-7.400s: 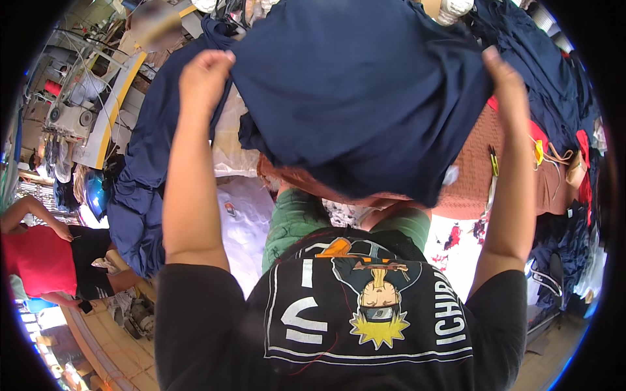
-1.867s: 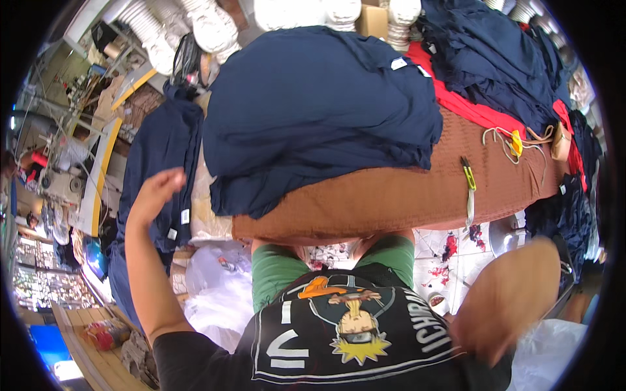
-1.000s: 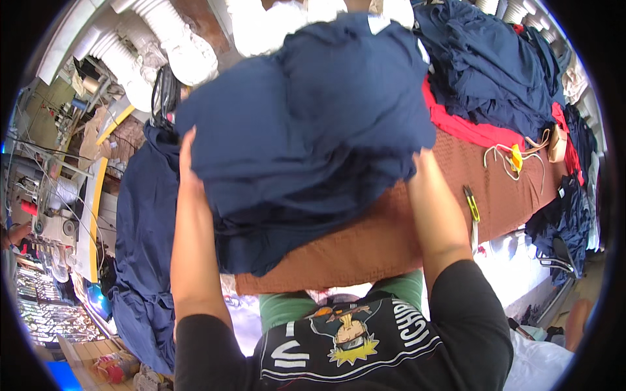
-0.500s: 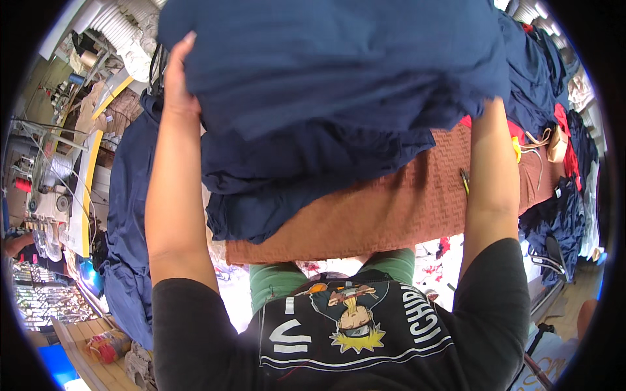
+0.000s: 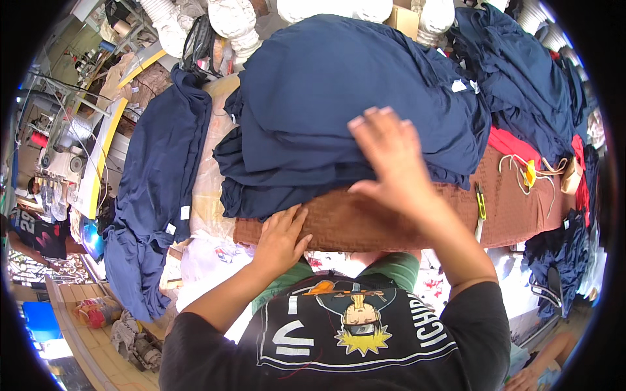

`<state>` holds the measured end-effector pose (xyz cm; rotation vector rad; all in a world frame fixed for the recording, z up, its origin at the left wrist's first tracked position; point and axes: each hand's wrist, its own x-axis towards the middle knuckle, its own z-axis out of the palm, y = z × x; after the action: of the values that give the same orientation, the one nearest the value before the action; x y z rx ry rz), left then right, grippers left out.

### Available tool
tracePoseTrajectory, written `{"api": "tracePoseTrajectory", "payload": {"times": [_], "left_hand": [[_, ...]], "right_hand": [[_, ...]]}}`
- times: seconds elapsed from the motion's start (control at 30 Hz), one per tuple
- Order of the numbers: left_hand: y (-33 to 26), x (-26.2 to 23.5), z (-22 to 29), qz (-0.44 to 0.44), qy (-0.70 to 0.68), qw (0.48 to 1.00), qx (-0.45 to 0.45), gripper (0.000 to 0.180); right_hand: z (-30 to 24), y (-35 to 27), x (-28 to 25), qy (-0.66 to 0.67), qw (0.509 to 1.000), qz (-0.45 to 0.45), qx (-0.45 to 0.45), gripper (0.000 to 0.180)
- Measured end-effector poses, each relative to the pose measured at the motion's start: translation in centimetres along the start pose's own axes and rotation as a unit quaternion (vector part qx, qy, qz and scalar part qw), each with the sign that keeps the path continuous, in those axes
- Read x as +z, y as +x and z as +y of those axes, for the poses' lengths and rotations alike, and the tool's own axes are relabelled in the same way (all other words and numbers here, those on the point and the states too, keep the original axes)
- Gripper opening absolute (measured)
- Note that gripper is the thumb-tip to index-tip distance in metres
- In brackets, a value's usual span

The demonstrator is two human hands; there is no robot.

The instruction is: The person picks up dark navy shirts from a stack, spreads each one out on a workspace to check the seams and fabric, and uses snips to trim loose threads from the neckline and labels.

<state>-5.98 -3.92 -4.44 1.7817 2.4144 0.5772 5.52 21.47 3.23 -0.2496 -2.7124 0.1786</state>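
Observation:
A thick pile of navy blue garments (image 5: 326,85) lies in front of me on a brown textured cloth (image 5: 365,218) that covers the work surface. Small white labels (image 5: 459,85) show at the pile's right side. My right hand (image 5: 388,153) is over the front of the pile with fingers spread and holds nothing; whether it touches the fabric I cannot tell. My left hand (image 5: 282,236) rests on the brown cloth at the pile's front left edge, its fingers stretched out and nothing in them.
More navy garments hang at the left (image 5: 160,156) and lie heaped at the far right (image 5: 521,78). A yellow-green cutter (image 5: 480,202) lies right of my right forearm, near string and red fabric (image 5: 514,144). Sewing machines and thread stand at far left. Other people are partly visible at both sides.
The raised navy garments have come down onto the pile, and both hands have let go. My left hand has moved down to the cloth's front edge; my right has moved inward over the pile.

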Motion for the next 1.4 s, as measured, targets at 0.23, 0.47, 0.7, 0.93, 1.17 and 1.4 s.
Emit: {"api": "tracePoseTrajectory", "payload": {"times": [0.23, 0.47, 0.7, 0.93, 1.17, 1.4], "left_hand": [[11.1, 2.0, -2.3, -0.047, -0.162, 0.973, -0.157, 0.066], [24.5, -1.6, -3.0, 0.214, -0.127, 0.968, -0.035, 0.08], [14.2, 3.4, -9.8, -0.041, -0.131, 0.985, -0.102, 0.084], [3.6, -0.7, -12.2, -0.014, 0.076, 0.959, -0.274, 0.067], [2.6, -7.2, -8.5, -0.06, 0.058, 0.955, -0.286, 0.04], [16.9, -14.6, -1.2, 0.182, -0.016, 0.983, 0.037, 0.038]], "right_hand": [[2.6, 6.5, 5.0, 0.01, 0.995, 0.103, -0.013, 0.061], [5.1, 15.3, -1.7, -0.028, 0.975, 0.22, -0.012, 0.038], [3.9, 8.3, 8.0, -0.028, 0.988, 0.122, -0.086, 0.051], [2.8, 7.0, 7.9, -0.008, 0.987, 0.149, -0.057, 0.061], [3.5, 1.6, 5.8, 0.029, 0.988, 0.142, -0.05, 0.051], [11.2, 2.0, 0.6, -0.031, 0.946, 0.305, 0.106, 0.041]]}}
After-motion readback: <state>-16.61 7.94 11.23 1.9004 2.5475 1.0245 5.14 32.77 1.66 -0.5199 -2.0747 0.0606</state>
